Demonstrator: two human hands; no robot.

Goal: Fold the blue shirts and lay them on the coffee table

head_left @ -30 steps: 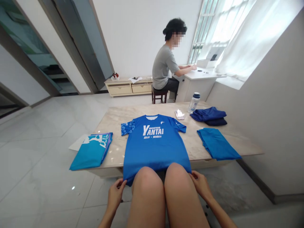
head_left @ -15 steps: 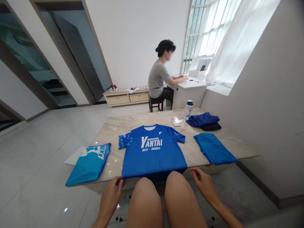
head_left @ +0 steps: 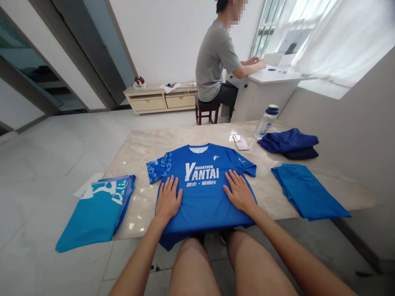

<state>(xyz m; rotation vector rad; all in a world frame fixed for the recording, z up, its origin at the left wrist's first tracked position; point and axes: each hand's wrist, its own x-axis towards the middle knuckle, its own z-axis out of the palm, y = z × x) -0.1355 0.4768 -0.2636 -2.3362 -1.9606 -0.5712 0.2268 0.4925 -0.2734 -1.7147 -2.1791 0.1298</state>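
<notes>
Pressing flat, our left hand (head_left: 168, 200) and right hand (head_left: 239, 191) lie open-palmed on the blue shirt (head_left: 202, 185). Neither grips anything. It lies spread on the marble table (head_left: 148, 148).

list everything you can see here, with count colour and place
t-shirt: 1, blue, white YANTAI print, flat at table's near edge
table: 1, beige marble, centre
folded garment: 1, light blue, left
folded cloth: 1, blue, right
folded pile: 1, dark blue, far right
bottle: 1, clear, blue cap, beside pile
phone: 1, far side
seated person: 1, grey top, at white desk
low cabinet: 1, cream, back wall
left hand: flat on shirt
right hand: flat on shirt
</notes>
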